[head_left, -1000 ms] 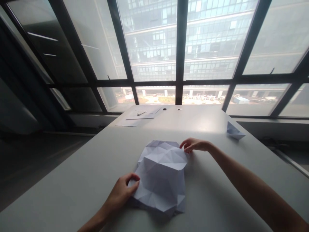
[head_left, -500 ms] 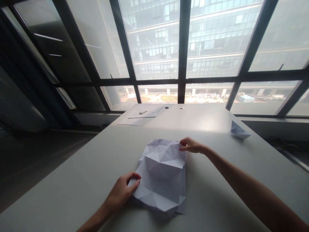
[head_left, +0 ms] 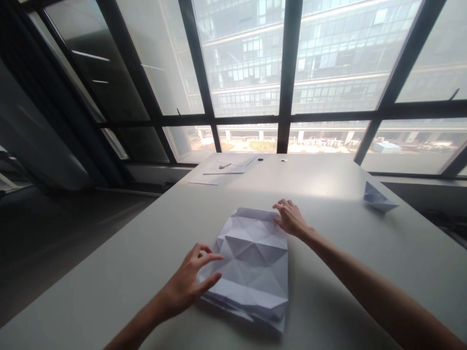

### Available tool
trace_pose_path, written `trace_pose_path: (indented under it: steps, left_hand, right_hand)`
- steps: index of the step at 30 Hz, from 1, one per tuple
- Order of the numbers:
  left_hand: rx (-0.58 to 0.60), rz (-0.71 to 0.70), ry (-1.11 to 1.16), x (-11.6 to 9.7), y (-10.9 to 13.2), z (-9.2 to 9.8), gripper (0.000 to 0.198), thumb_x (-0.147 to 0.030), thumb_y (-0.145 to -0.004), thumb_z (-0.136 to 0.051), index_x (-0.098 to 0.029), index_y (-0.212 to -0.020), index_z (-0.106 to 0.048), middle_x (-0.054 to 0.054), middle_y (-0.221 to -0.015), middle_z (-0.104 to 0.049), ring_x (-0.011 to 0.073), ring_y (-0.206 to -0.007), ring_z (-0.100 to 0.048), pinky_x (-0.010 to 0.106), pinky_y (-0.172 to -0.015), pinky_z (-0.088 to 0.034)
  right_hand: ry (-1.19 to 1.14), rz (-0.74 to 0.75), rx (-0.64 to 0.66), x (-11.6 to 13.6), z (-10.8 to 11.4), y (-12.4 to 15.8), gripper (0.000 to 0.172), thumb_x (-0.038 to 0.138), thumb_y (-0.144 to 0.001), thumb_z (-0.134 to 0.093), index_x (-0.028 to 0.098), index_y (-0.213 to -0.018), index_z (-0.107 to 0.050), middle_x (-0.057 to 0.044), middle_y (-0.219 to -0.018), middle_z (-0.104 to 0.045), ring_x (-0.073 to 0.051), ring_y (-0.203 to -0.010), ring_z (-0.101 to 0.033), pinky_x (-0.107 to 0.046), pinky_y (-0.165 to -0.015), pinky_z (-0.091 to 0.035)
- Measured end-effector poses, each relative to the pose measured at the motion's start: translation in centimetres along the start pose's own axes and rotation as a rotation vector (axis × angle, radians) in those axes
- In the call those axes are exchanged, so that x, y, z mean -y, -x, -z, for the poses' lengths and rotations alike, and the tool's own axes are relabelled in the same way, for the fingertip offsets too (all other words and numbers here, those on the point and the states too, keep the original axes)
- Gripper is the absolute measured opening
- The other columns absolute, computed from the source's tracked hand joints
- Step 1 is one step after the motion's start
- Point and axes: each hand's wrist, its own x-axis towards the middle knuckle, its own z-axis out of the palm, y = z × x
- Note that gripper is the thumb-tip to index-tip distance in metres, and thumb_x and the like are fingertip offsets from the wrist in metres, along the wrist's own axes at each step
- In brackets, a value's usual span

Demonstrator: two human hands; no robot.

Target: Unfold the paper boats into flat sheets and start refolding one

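Observation:
A creased sheet of white paper [head_left: 251,265], marked with triangular folds, lies on the white table in front of me. It looks stacked on more paper, whose edges show along its near side. My left hand [head_left: 195,277] hovers at the paper's left edge, thumb and fingers spread apart with nothing between them. At the far right corner of the sheet is my right hand [head_left: 291,218], its fingers curved and apart from the thumb. The thumb tip is at the paper's edge; I cannot tell whether it touches.
A folded paper boat [head_left: 379,198] sits near the table's right edge. Toward the far left lie flat white sheets [head_left: 204,179] with a small white object [head_left: 225,166] on them. Two round holes show at the back of the table [head_left: 317,175], before the large windows.
Both hands have loosened from the paper and their fingers have spread. The sheet has settled flatter, and its near edge has dropped. The view has turned slightly left.

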Motion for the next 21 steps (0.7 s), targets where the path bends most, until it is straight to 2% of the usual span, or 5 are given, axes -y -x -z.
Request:
trace_pose_path:
  steps: [4,9,12,14,21]
  left_hand:
    - [-0.209,0.108,0.198,2.3,-2.2,-0.3,0.064,-0.057,-0.089,-0.054,-0.018,-0.140,-0.054,0.016,-0.144,-0.046,0.0327,-0.133,-0.046,0.046,-0.109,-0.043]
    - [-0.118,0.238,0.455,2.2,-5.2,-1.7,0.078,-0.056,-0.084,-0.060,-0.010,-0.146,-0.045,0.022,-0.139,-0.054,0.0316,-0.117,-0.061,0.042,-0.097,-0.053]
    - [-0.076,0.199,0.486,0.9,-6.4,-2.4,0.076,-0.053,-0.085,-0.060,-0.013,-0.147,-0.045,0.020,-0.135,-0.059,0.0305,-0.114,-0.064,0.041,-0.094,-0.054]
    - [-0.080,0.129,0.465,0.2,-6.9,-2.5,0.073,-0.050,-0.082,-0.063,-0.015,-0.145,-0.050,0.016,-0.140,-0.058,0.0302,-0.123,-0.059,0.040,-0.102,-0.049]
    - [-0.090,0.120,0.389,-0.1,-6.7,-2.6,0.060,-0.043,-0.081,-0.062,-0.012,-0.132,-0.064,0.014,-0.137,-0.062,0.0322,-0.128,-0.056,0.042,-0.113,-0.040]
  right_hand:
    - [-0.092,0.173,-0.030,4.0,0.4,5.0,0.041,0.036,-0.096,-0.056,0.021,-0.134,-0.058,-0.015,-0.139,-0.053,-0.032,-0.129,-0.043,-0.048,-0.107,-0.037]
    - [-0.108,0.215,0.153,6.4,-2.2,10.5,0.068,0.045,-0.089,-0.064,0.023,-0.149,-0.043,-0.015,-0.156,-0.037,-0.035,-0.141,-0.031,-0.050,-0.115,-0.028]
    - [-0.090,0.181,0.155,6.6,-3.8,11.0,0.069,0.046,-0.088,-0.064,0.023,-0.149,-0.043,-0.014,-0.155,-0.038,-0.035,-0.142,-0.030,-0.050,-0.118,-0.025]
    - [-0.093,0.172,0.140,6.8,-4.0,10.7,0.069,0.047,-0.088,-0.063,0.021,-0.149,-0.044,-0.015,-0.153,-0.040,-0.034,-0.141,-0.032,-0.049,-0.118,-0.025]
    - [-0.148,0.187,0.143,6.8,-2.9,11.2,0.074,0.048,-0.089,-0.061,0.020,-0.153,-0.037,-0.015,-0.158,-0.034,-0.033,-0.144,-0.029,-0.048,-0.119,-0.024]
